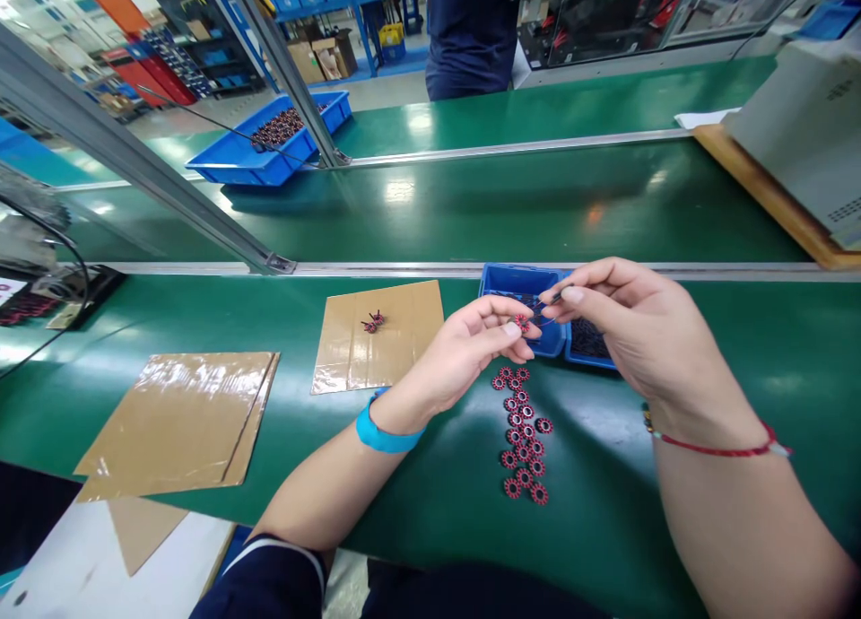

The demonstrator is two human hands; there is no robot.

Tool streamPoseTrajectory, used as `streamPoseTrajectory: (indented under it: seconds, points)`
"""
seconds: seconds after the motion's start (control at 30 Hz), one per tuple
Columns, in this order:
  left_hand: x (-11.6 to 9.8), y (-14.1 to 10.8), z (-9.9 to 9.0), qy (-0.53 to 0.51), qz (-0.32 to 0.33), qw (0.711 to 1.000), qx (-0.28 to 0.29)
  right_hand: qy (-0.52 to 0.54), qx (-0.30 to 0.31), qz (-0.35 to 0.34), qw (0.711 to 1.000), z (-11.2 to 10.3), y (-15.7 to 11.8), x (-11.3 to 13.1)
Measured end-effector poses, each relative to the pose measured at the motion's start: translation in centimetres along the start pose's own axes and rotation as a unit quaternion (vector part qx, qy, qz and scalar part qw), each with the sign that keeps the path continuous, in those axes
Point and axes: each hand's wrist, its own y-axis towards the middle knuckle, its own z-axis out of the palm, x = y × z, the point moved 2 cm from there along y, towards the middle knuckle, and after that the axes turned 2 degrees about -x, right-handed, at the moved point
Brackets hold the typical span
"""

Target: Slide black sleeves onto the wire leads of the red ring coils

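Forearms (316, 493) angle inward over the bench (437, 484); left hand (464, 345) pinches a red ring (522, 324), right hand (629, 318) a dark piece (563, 292).

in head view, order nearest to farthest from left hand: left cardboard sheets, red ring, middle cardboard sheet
1. Red ring: pinched in the left hand
2. Middle cardboard sheet: to that hand's left
3. Left cardboard sheets: farther left, beyond the middle one
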Motion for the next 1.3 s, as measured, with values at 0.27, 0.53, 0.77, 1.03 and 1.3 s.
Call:
streamPoseTrajectory:
  seconds: [0.27,0.53,0.77,1.03,1.3]
  points:
    - [0.1,0.0,0.1,0.006,-0.002,1.0,0.0,-0.019,0.014,-0.002,1.0,0.2,-0.1,0.1]
    - [0.1,0.0,0.2,-0.001,0.014,1.0,0.003,-0.017,0.043,0.014,0.999,0.4,0.0,0.1]
    - [0.0,0.1,0.0,-0.015,0.026,0.999,-0.022,0.01,0.012,0.003,1.0,-0.2,-0.1,0.1]
    - [0.0,0.0,0.0,-0.013,0.026,0.999,-0.025,-0.011,0.023,-0.021,0.999,-0.1,-0.8,0.7]
    - [0.0,0.1,0.1,-0.012,0.026,0.999,-0.026,-0.041,0.027,-0.023,0.999,0.3,-1.1,1.0]
